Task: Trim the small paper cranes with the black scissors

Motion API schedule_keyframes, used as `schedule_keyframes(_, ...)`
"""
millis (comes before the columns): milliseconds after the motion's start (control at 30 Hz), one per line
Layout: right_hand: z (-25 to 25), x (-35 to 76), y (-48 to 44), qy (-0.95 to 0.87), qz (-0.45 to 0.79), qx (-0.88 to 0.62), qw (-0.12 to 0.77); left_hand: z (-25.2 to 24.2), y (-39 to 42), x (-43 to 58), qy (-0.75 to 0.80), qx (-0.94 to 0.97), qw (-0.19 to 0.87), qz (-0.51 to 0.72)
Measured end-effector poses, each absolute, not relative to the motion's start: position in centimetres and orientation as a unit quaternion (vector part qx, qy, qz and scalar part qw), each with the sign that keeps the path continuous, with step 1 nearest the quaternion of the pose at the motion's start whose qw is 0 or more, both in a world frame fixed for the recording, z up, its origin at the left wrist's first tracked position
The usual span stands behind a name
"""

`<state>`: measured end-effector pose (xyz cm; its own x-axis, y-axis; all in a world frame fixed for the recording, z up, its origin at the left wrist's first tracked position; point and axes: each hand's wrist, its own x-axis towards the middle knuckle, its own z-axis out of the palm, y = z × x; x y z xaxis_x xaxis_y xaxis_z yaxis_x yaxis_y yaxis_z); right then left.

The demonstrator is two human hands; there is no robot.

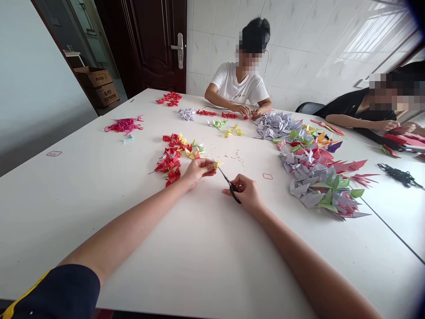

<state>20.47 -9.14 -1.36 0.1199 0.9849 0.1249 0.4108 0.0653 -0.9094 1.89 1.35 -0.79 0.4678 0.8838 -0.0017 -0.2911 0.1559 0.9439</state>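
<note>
The left hand (197, 173) is pinching a small yellow paper piece (218, 164) just above the white surface (166, 248), its fingers closing tightly on it. The right hand (245, 192) is gripping black-handled scissors (232, 188), its fingers curling around the handles, and the blades are reaching up to the yellow piece; how far the blades are parting is too small to tell. Just beyond the left hand, a cluster of red, yellow and green folded papers (171, 153) is lying on the surface. To the right, a large heap of folded papers (310, 177), mostly pale grey-lilac with pink and green, is spreading out. A bundle of magenta strands (123, 125) is resting at far left, and a black cord bundle (400, 174) is lying at far right. Across the surface, a person in a white shirt (239, 86) is handling small red pieces (229, 115).
</note>
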Motion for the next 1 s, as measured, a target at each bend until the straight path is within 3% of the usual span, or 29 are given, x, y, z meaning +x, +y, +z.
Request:
schedule_keyframes(533, -0.9, 20.53, -9.29, -0.583, 0.374, -0.575, 0.436, -0.51, 1.49, 1.66, 0.323, 0.46, 0.713, 0.419)
schedule_keyframes(1000, -0.45, 19.9, -9.76, -0.63, 0.257, -0.629, 0.377, -0.72, 1.5, 1.73, 0.309, 0.493, 0.7, 0.414)
